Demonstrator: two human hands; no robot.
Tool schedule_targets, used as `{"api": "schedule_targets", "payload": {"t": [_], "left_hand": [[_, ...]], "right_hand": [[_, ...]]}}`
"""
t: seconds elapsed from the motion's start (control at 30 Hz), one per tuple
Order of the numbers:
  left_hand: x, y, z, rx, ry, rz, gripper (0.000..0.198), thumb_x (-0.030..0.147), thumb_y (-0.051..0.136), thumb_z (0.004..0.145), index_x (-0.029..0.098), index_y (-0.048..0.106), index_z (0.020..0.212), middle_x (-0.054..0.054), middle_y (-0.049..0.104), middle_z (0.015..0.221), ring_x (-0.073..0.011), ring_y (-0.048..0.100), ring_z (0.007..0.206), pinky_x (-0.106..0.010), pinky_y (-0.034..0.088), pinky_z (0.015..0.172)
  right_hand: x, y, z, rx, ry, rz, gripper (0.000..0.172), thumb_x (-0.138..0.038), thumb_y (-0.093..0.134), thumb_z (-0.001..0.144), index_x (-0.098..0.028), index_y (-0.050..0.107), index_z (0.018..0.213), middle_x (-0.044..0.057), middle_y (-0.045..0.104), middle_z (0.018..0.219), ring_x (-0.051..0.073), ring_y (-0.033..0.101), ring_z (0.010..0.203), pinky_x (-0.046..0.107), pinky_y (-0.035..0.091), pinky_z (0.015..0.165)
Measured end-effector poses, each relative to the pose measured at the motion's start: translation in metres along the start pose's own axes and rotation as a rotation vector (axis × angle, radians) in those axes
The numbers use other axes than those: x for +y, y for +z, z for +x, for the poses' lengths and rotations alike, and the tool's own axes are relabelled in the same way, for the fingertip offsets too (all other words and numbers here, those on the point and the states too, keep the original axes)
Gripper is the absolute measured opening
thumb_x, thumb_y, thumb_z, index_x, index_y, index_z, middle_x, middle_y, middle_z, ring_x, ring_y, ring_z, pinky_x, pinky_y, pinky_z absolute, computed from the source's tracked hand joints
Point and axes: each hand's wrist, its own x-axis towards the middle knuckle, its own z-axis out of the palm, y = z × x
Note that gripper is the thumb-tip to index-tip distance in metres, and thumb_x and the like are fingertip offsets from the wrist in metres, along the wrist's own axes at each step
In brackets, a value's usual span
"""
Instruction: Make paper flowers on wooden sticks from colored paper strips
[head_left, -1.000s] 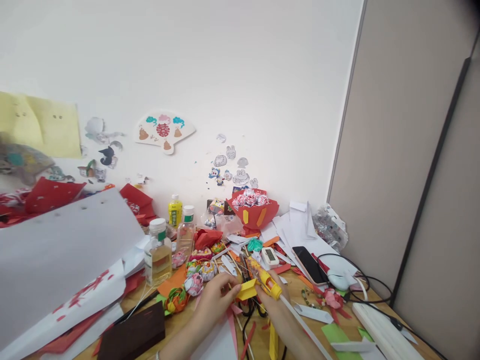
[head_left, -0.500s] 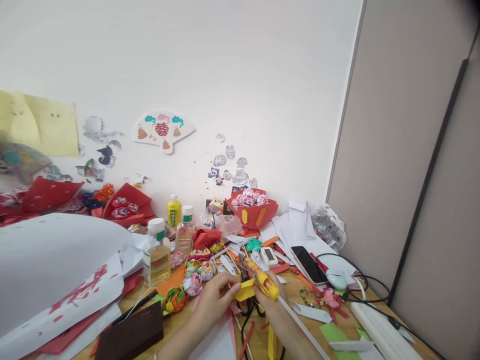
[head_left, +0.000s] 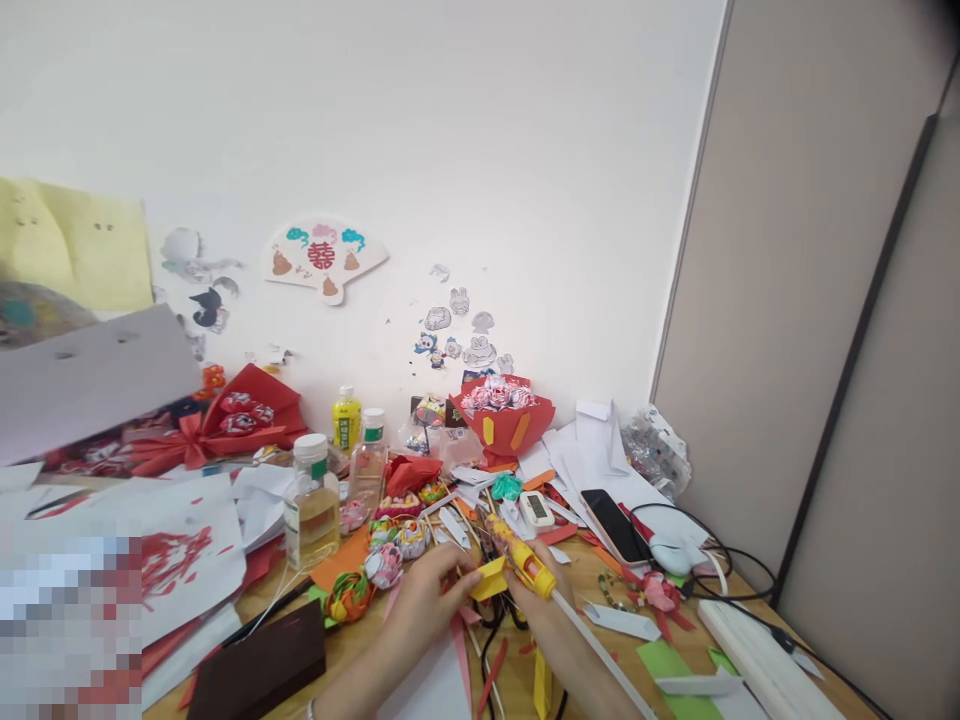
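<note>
Low in the middle of the head view, my left hand pinches a folded strip of yellow paper between thumb and fingers. My right hand is closed on a yellow hot glue gun, with a long white glue stick running out of its back end. The gun's nozzle points away from me, and its handle is hidden by the hand. My right fingertips are close to the paper's right end; whether they touch it I cannot tell. Under the hands lies a white sheet with a pink edge.
Paper flowers and bottles crowd the left. A red bouquet stands at the back. Rightward lie a phone, cables and a white power strip. A dark brown box sits front left. Pixelation covers the lower left corner.
On the left, the big white sheet has moved off the table's near part, uncovering red paper and a red-marked sheet; a white sheet now stands raised farther back. My hands stay nearly still.
</note>
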Motion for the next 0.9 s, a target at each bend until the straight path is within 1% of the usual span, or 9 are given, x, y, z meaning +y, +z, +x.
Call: {"api": "schedule_targets", "payload": {"t": [0.07,0.13,0.3,0.47,0.6,0.77,0.83,0.9], "left_hand": [[0.001,-0.001,0.0,0.039,0.033,0.034,0.022,0.038,0.057,0.075,0.018,0.058,0.065,-0.002,0.06,0.071,-0.0146,0.061,0.053,-0.024,0.044,0.053],[0.002,-0.001,0.001,0.062,0.043,0.055,0.02,0.036,0.058,0.074,0.019,0.059,0.062,-0.002,0.06,0.069,-0.0161,0.06,0.056,-0.024,0.044,0.055],[0.003,-0.002,0.002,0.071,0.052,0.082,0.023,0.037,0.057,0.074,0.019,0.058,0.058,-0.002,0.061,0.065,-0.0183,0.059,0.061,-0.026,0.043,0.059],[0.001,-0.004,0.003,0.078,0.083,0.121,0.023,0.036,0.056,0.075,0.021,0.061,0.058,-0.004,0.063,0.066,-0.0215,0.059,0.069,-0.027,0.042,0.063],[0.0,-0.006,0.005,0.072,0.107,0.147,0.025,0.038,0.054,0.076,0.021,0.061,0.059,-0.005,0.063,0.065,-0.022,0.058,0.07,-0.028,0.042,0.064],[-0.005,-0.006,0.007,0.049,0.088,0.26,0.025,0.031,0.045,0.08,0.019,0.063,0.068,-0.006,0.065,0.073,-0.0207,0.058,0.07,-0.029,0.042,0.066],[-0.007,-0.005,0.008,0.07,0.08,0.269,0.026,0.031,0.043,0.081,0.019,0.062,0.068,-0.006,0.065,0.074,-0.0201,0.057,0.07,-0.029,0.042,0.066],[-0.009,-0.003,0.008,0.112,0.068,0.273,0.028,0.032,0.043,0.081,0.019,0.061,0.065,-0.005,0.064,0.072,-0.0203,0.057,0.069,-0.029,0.042,0.065]], "right_hand": [[-0.001,0.0,0.0,-0.02,0.013,-0.001,0.015,-0.034,0.06,0.071,-0.019,0.055,0.07,-0.001,0.058,0.066,0.018,0.054,0.063,0.027,0.043,0.058],[-0.003,-0.001,-0.001,-0.031,0.014,-0.003,0.017,-0.035,0.061,0.071,-0.019,0.055,0.071,0.0,0.058,0.066,0.019,0.054,0.064,0.028,0.043,0.059],[-0.001,0.0,-0.002,-0.025,-0.019,0.009,0.018,-0.035,0.061,0.072,-0.018,0.056,0.075,0.002,0.06,0.071,0.019,0.054,0.068,0.027,0.043,0.062],[0.001,0.0,-0.003,-0.045,-0.071,-0.073,0.015,-0.033,0.055,0.077,-0.019,0.055,0.071,-0.001,0.055,0.067,0.015,0.049,0.063,0.024,0.04,0.057],[-0.006,-0.002,-0.005,-0.05,-0.068,-0.109,0.012,-0.03,0.055,0.077,-0.019,0.054,0.072,-0.001,0.056,0.067,0.015,0.049,0.062,0.024,0.038,0.055],[-0.009,-0.002,-0.007,-0.063,-0.076,-0.093,0.014,-0.031,0.054,0.077,-0.02,0.052,0.069,-0.001,0.056,0.068,0.016,0.05,0.065,0.024,0.039,0.058],[-0.007,-0.001,-0.007,-0.077,-0.076,-0.099,0.013,-0.031,0.054,0.077,-0.02,0.052,0.07,-0.001,0.057,0.07,0.016,0.051,0.067,0.024,0.039,0.06],[-0.004,0.0,-0.007,-0.091,-0.07,-0.1,0.013,-0.031,0.053,0.077,-0.021,0.051,0.07,-0.001,0.056,0.07,0.016,0.05,0.066,0.024,0.039,0.06]]}}
